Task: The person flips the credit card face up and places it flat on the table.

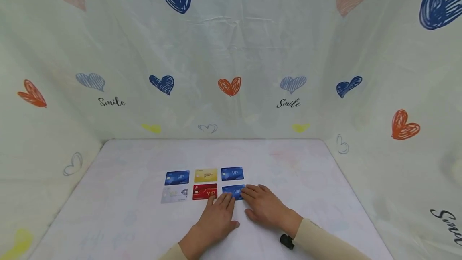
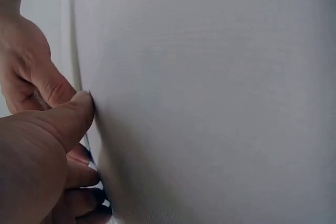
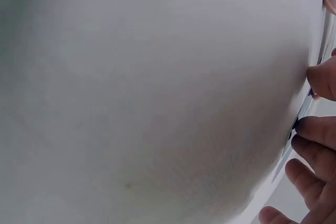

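Note:
Two neat rows of plastic cards lie flat on the white table. In the lower row at the right is a blue VIP card (image 1: pixel 232 189), partly covered by fingers. My left hand (image 1: pixel 216 220) rests its fairly straight fingertips on that card's near edge, close to the red VIP card (image 1: pixel 202 191). At the blue card's right edge, the fingertips of my right hand (image 1: pixel 266 208) touch down, thumb apart on the tabletop. Fingertips of the right hand (image 3: pixel 317 166) meet the surface in the right wrist view. The left thumb (image 2: pixel 73 114) shows in the left wrist view.
A silver card (image 1: pixel 174 195) lies left of the red one. Behind stand a blue card (image 1: pixel 177 177), a gold card (image 1: pixel 205 175) and another blue card (image 1: pixel 232 173). A black device (image 1: pixel 286 241) sits by the right wrist. Heart-printed curtains (image 1: pixel 252 51) surround the table (image 1: pixel 126 220).

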Demonstrator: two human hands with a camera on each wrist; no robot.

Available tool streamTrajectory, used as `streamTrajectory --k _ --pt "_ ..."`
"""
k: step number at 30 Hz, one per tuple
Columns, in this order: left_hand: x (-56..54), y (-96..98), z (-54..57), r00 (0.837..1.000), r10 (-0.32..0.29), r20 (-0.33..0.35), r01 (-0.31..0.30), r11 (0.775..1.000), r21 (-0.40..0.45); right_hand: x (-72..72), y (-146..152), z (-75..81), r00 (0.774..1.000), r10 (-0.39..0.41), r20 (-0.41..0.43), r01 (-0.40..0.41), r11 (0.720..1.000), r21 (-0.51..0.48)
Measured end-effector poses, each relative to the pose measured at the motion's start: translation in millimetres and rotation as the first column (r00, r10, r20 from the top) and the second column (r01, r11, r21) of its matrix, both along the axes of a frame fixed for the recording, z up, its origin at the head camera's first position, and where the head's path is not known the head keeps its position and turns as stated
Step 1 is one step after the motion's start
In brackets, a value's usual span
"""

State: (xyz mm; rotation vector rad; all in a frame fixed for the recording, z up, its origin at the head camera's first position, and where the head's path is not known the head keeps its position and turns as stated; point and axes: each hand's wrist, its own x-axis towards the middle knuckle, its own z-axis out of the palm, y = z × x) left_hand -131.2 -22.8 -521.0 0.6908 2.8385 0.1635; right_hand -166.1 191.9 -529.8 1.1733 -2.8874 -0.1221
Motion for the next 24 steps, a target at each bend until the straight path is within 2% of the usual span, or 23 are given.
streamTrajectory --k 10,16,24 --pt "-11.8 -0.6 -3.1 0.999 0.014 0.043 -0.014 1.000 0.006 -9.5 -5 -3.2 0.996 -0.071 0.061 0.073 0.997 -0.032" --pt "-9.4 -0.8 -4.3 0.998 0.019 0.056 -0.020 0.999 0.024 -7.2 -7 -2.2 0.995 -0.076 0.069 0.078 0.997 -0.026" --pt "-9.6 0.3 0.0 0.999 0.012 0.032 -0.012 1.000 0.016 -6.7 -8 -0.9 0.994 -0.091 0.063 0.092 0.996 -0.011"
